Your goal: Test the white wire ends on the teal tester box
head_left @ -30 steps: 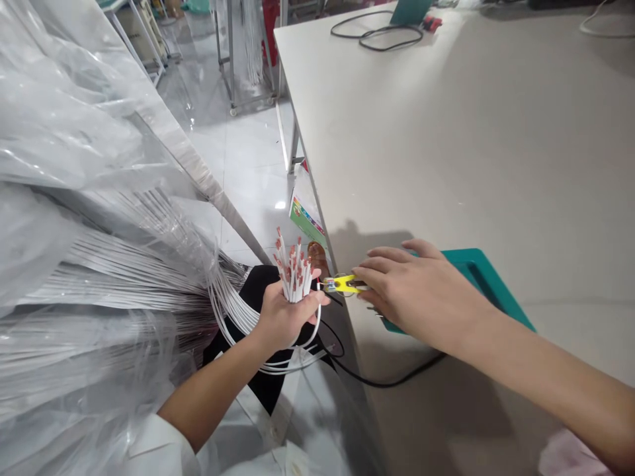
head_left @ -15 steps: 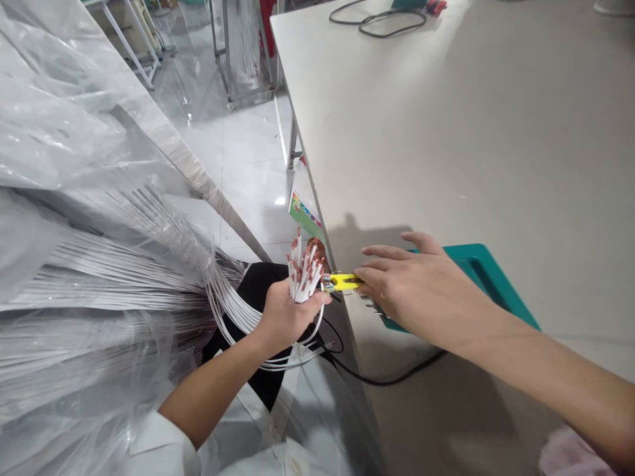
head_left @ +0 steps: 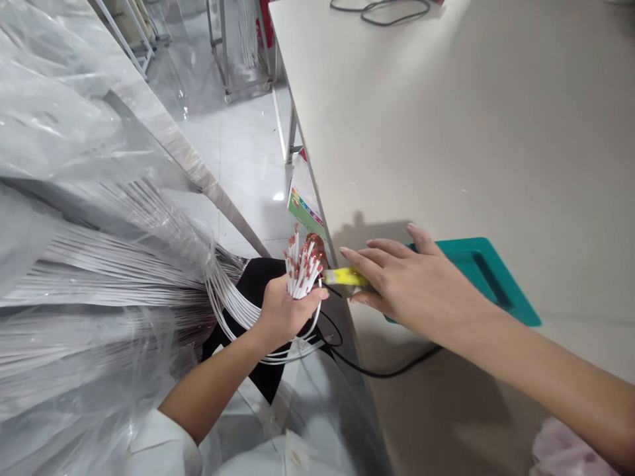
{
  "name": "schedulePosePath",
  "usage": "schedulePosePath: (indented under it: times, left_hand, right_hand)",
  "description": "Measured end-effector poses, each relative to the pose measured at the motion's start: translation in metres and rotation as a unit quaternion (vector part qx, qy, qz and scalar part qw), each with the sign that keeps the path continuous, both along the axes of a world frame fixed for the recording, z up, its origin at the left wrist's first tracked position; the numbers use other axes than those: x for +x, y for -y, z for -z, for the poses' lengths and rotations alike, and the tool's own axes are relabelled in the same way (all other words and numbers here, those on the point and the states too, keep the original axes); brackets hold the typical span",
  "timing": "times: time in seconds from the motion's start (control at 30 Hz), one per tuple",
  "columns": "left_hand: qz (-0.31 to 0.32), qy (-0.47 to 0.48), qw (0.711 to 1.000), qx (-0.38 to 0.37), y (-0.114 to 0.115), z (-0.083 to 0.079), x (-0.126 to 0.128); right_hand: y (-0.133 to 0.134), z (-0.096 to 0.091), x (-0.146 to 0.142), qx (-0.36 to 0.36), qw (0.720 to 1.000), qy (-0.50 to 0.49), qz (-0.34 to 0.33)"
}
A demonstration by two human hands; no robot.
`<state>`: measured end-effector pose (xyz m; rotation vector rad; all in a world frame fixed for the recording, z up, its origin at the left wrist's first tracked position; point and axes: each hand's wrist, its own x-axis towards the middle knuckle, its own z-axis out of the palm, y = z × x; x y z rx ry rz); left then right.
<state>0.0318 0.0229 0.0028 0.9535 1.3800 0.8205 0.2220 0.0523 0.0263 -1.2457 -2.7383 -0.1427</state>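
Note:
My left hand [head_left: 282, 311] is closed round a bundle of white wires [head_left: 299, 271] with reddish tips that stand upright above the fist. The wires loop down and run left into a mass under clear plastic sheeting [head_left: 74, 198]. My right hand [head_left: 411, 284] rests at the table's near left edge, fingers pinched on a small yellow clip [head_left: 342, 277] that points at the wire tips. Just behind that hand lies a teal tray-like device [head_left: 481, 271].
A black cable [head_left: 391, 369] runs from the teal device down over the edge of the grey table [head_left: 471, 119]. Another black cable coil [head_left: 381, 10] lies at the far end. A metal frame [head_left: 198, 175] and tiled floor [head_left: 248, 152] lie left.
My right hand has slid a little left along the yellow clip, now covering more of it. The left hand and wire bundle have barely shifted.

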Motion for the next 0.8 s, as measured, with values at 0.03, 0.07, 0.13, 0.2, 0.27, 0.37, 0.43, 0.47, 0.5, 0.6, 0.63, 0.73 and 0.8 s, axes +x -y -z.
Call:
schedulePosePath:
  times: [0.03,0.07,0.13,0.2,0.27,0.37,0.43,0.47,0.5,0.6,0.63,0.73,0.8]
  left_hand:
    - [-0.003,0.002,1.000,-0.004,0.001,-0.001,-0.001]
    - [-0.006,0.003,1.000,-0.007,0.001,-0.003,-0.002]
    - [-0.014,0.005,1.000,-0.006,0.004,-0.005,-0.005]
    - [-0.033,0.020,0.999,-0.006,0.007,-0.007,-0.009]
    - [-0.045,0.048,0.998,-0.010,0.010,-0.011,-0.014]
    - [-0.024,0.068,0.997,-0.009,0.015,-0.019,-0.023]
    - [-0.001,0.081,0.997,0.010,0.019,-0.023,-0.030]
    - [0.011,0.094,0.995,0.022,0.021,-0.023,-0.034]
    - [0.021,0.109,0.993,0.035,0.023,-0.023,-0.037]
    - [0.037,0.148,0.987,0.051,0.027,-0.018,-0.042]
    - [0.036,0.155,0.986,0.048,0.029,-0.016,-0.043]
    - [0.046,0.163,0.985,0.038,0.032,-0.013,-0.045]
    - [0.061,0.161,0.985,0.035,0.033,-0.013,-0.045]
  right_hand:
    - [-0.001,0.000,0.001,-0.003,1.000,-0.002,-0.002]
    - [-0.001,0.000,0.001,-0.004,1.000,-0.004,-0.006]
    - [0.000,-0.002,0.001,0.001,1.000,-0.018,-0.019]
    - [0.005,-0.007,-0.003,0.012,0.998,-0.059,-0.024]
    - [0.015,-0.012,-0.011,0.017,0.990,-0.138,-0.008]
    - [0.034,-0.012,-0.030,-0.040,0.952,-0.300,0.032]
    - [0.044,-0.006,-0.043,-0.130,0.912,-0.386,0.054]
    - [0.047,-0.002,-0.049,-0.174,0.886,-0.424,0.066]
    - [0.049,0.003,-0.053,-0.220,0.857,-0.460,0.075]
    - [0.050,0.017,-0.062,-0.319,0.768,-0.550,0.079]
    - [0.049,0.020,-0.064,-0.334,0.746,-0.570,0.082]
    - [0.049,0.024,-0.071,-0.355,0.699,-0.611,0.111]
    - [0.051,0.025,-0.075,-0.394,0.652,-0.634,0.131]
